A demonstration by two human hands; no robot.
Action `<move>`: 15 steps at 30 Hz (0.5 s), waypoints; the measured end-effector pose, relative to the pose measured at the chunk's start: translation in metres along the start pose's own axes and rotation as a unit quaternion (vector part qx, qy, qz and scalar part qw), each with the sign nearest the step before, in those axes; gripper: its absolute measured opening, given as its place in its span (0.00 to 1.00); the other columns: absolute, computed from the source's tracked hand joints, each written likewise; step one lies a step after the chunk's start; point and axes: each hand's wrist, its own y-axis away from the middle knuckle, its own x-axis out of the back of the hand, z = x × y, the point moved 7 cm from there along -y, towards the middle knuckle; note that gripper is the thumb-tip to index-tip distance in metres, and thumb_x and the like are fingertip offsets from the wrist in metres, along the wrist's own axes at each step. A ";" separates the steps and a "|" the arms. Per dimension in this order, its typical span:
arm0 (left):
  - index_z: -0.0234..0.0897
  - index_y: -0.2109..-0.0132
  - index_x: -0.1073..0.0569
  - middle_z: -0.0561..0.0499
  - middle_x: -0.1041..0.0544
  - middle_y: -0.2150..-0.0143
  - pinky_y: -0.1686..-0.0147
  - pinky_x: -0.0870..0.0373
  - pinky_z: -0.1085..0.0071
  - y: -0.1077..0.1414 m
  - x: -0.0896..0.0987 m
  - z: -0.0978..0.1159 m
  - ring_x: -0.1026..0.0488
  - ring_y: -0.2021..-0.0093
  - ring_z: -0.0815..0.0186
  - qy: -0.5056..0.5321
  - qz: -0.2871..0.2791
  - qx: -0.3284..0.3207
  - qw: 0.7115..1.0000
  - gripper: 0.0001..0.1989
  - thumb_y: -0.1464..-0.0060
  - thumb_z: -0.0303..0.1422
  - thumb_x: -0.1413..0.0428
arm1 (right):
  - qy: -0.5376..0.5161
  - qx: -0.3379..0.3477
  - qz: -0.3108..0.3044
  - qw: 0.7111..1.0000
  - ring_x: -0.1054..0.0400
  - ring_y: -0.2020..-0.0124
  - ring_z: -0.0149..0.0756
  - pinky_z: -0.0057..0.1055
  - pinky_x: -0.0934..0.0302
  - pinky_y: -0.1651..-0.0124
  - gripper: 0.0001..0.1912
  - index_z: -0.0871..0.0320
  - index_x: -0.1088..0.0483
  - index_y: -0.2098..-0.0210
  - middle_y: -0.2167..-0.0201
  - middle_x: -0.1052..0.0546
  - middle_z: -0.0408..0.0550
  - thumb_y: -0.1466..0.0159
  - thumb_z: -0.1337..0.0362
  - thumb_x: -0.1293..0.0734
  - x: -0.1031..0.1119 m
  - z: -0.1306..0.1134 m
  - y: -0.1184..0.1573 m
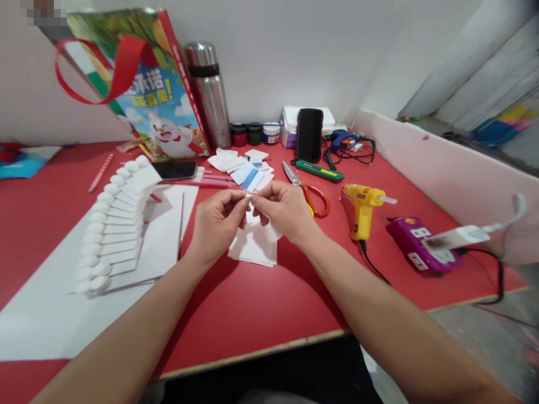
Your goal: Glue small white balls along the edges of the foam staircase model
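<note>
My left hand (221, 220) and my right hand (286, 210) meet at the middle of the red table, fingertips pinched together on a small white piece (249, 197). Much of that piece is hidden by the fingers. Beneath the hands lies a small stack of white paper (254, 249). To the left, a curved row of white paper pieces with round white ends (120, 224) stands on white sheets (46, 314). Beyond my hands is a loose pile of white and blue paper scraps (248, 171).
Red-handled scissors (318, 200), a green cutter (319, 170) and a yellow glue gun (365, 207) lie to the right, with a purple power strip (421, 247) farther out. A steel flask (210, 98), a gift bag (162, 112) and paint jars (255, 134) stand behind.
</note>
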 end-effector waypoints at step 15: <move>0.36 0.54 0.17 0.48 0.19 0.65 0.65 0.23 0.70 0.005 0.004 0.012 0.22 0.68 0.67 -0.051 0.042 -0.107 0.992 0.09 0.37 0.31 0.40 | -0.030 0.079 -0.050 0.995 0.30 0.82 0.28 0.27 0.34 0.77 0.10 0.58 0.32 0.70 0.78 0.23 0.42 0.38 0.62 0.28 -0.004 -0.015 0.006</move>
